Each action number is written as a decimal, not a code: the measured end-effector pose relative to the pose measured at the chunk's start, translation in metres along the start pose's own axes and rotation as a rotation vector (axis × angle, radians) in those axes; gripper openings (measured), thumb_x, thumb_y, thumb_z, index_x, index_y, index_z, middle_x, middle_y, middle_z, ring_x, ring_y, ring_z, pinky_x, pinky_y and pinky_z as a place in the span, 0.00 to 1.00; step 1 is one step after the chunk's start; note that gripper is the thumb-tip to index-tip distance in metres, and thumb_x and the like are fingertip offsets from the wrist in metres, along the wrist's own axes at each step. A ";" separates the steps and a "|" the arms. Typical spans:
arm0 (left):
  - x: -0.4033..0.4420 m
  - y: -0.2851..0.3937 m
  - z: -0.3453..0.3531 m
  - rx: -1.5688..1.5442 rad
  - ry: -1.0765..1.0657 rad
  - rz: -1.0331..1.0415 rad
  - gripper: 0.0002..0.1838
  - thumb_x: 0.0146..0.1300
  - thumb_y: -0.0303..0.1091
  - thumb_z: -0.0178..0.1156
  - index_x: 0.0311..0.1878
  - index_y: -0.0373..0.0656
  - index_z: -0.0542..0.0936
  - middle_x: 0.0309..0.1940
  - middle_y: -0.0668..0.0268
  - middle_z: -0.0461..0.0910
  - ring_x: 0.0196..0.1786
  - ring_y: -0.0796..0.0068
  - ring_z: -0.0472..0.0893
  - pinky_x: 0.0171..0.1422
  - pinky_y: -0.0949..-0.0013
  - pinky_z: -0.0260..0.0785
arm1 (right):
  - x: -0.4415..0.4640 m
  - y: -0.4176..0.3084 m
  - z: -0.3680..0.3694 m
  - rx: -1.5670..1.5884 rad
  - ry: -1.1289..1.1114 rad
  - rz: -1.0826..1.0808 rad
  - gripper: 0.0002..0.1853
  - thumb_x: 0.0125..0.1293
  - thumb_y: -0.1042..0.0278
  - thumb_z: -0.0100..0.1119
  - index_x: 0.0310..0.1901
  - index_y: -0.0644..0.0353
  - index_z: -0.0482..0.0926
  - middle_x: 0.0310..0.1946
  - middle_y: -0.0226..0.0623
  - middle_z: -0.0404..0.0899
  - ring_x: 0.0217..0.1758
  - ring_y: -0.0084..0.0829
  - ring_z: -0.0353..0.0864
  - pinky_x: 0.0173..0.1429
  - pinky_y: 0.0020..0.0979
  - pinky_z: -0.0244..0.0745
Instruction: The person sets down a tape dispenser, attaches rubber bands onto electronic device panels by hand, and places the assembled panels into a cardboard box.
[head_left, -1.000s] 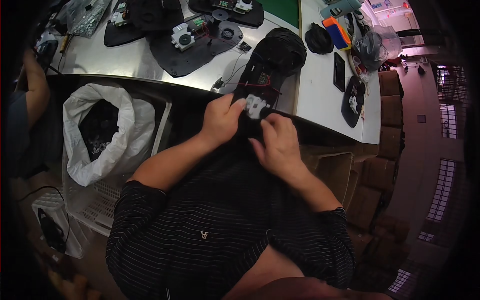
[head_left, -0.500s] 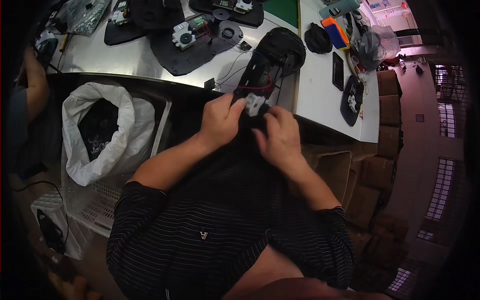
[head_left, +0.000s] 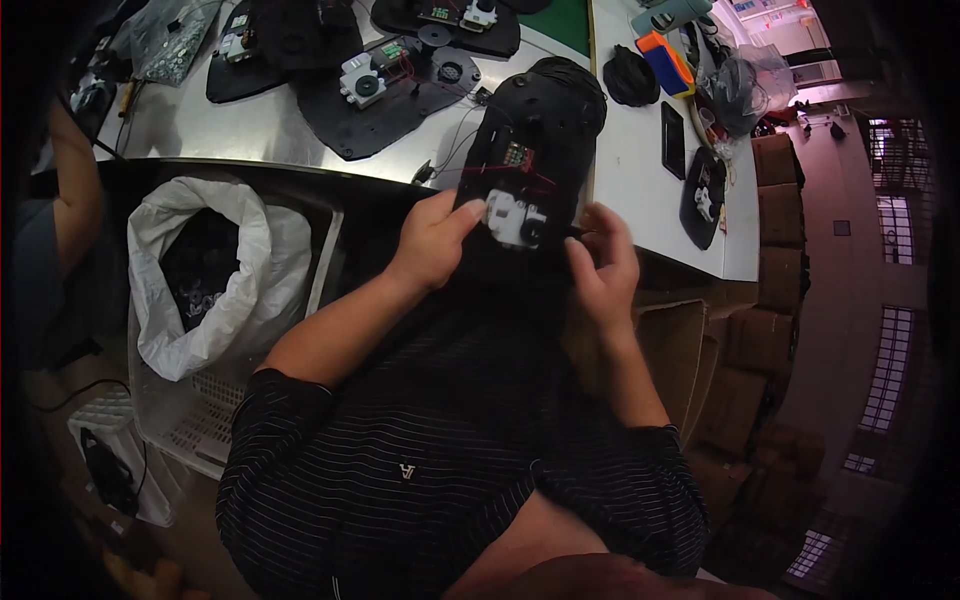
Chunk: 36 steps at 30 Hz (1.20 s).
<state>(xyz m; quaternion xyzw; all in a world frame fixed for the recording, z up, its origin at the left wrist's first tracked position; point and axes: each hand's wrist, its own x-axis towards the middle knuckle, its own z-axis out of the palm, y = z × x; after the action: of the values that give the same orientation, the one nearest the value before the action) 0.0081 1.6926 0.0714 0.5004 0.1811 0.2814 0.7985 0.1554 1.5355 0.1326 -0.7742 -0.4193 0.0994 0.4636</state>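
Observation:
My left hand [head_left: 432, 240] grips the near left edge of a black plastic panel [head_left: 552, 125], thumb on top by a white gearbox-like module [head_left: 516, 219]. On the panel, a small circuit board [head_left: 518, 157] has red and dark wires running from it. The panel's far end reaches over the metal table, beside a black bundle [head_left: 570, 72]. My right hand [head_left: 606, 262] is off the panel's right edge, fingers apart and slightly curled, with nothing seen in it. The panel's underside is hidden.
Similar black panels with white modules [head_left: 362, 82] lie on the metal table [head_left: 240, 130]. To the right, a white table [head_left: 625, 200] carries a phone [head_left: 674, 140] and an orange-and-blue box [head_left: 665, 65]. A white sack [head_left: 205, 345] sits in a crate [head_left: 190, 420]; another person's arm [head_left: 78, 180] is at left.
The panel has turned so its inner face with the module and circuit board shows more fully. My right hand has come off it and moved right, fingers opening. My left hand keeps hold.

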 end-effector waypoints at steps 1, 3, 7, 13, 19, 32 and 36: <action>0.001 0.002 0.002 -0.073 -0.010 -0.045 0.13 0.69 0.30 0.48 0.45 0.32 0.78 0.37 0.62 0.82 0.39 0.77 0.79 0.45 0.73 0.72 | -0.001 0.007 0.004 0.003 0.012 -0.006 0.21 0.56 0.79 0.61 0.53 0.71 0.71 0.53 0.48 0.73 0.54 0.36 0.76 0.57 0.31 0.71; 0.002 0.003 0.006 -0.199 -0.035 -0.092 0.13 0.69 0.30 0.47 0.46 0.32 0.77 0.38 0.61 0.81 0.40 0.76 0.80 0.46 0.72 0.72 | -0.004 0.017 0.013 0.537 0.067 0.278 0.19 0.62 0.77 0.56 0.55 0.70 0.70 0.53 0.43 0.74 0.53 0.31 0.76 0.57 0.30 0.71; -0.001 -0.003 0.014 -0.377 -0.105 -0.139 0.14 0.69 0.29 0.46 0.50 0.31 0.75 0.41 0.60 0.81 0.43 0.72 0.80 0.49 0.70 0.74 | -0.008 0.023 0.001 0.874 -0.204 0.481 0.16 0.65 0.77 0.51 0.55 0.70 0.71 0.50 0.40 0.77 0.51 0.29 0.77 0.56 0.30 0.72; 0.001 -0.002 0.017 0.346 0.212 0.176 0.14 0.64 0.29 0.56 0.50 0.32 0.74 0.42 0.57 0.80 0.40 0.74 0.80 0.48 0.71 0.72 | -0.014 0.032 -0.012 0.939 -0.086 0.465 0.13 0.66 0.76 0.51 0.52 0.68 0.73 0.45 0.37 0.79 0.46 0.27 0.79 0.53 0.28 0.74; 0.011 0.035 0.039 0.963 -0.114 0.836 0.32 0.49 0.33 0.68 0.59 0.38 0.72 0.63 0.43 0.62 0.64 0.40 0.64 0.68 0.52 0.57 | -0.022 0.035 -0.020 0.931 -0.093 0.447 0.12 0.66 0.75 0.51 0.50 0.68 0.74 0.43 0.36 0.79 0.43 0.24 0.78 0.50 0.26 0.74; 0.022 0.027 0.086 1.308 -0.469 0.828 0.20 0.53 0.39 0.65 0.49 0.41 0.81 0.70 0.42 0.52 0.71 0.38 0.52 0.73 0.47 0.46 | -0.041 0.057 -0.040 0.538 -0.037 0.267 0.07 0.63 0.71 0.58 0.39 0.64 0.77 0.31 0.27 0.77 0.34 0.16 0.72 0.39 0.23 0.70; 0.020 0.028 0.104 1.138 -0.612 0.820 0.25 0.58 0.45 0.63 0.55 0.41 0.77 0.70 0.42 0.52 0.72 0.40 0.53 0.73 0.48 0.44 | -0.060 0.050 -0.068 0.651 0.039 0.293 0.07 0.62 0.70 0.59 0.37 0.64 0.77 0.28 0.27 0.76 0.34 0.17 0.72 0.38 0.23 0.70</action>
<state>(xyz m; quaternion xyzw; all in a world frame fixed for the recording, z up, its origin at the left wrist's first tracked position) 0.0755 1.6422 0.1418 0.9174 -0.1313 0.2673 0.2641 0.1826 1.4371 0.1153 -0.6397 -0.2412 0.2783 0.6746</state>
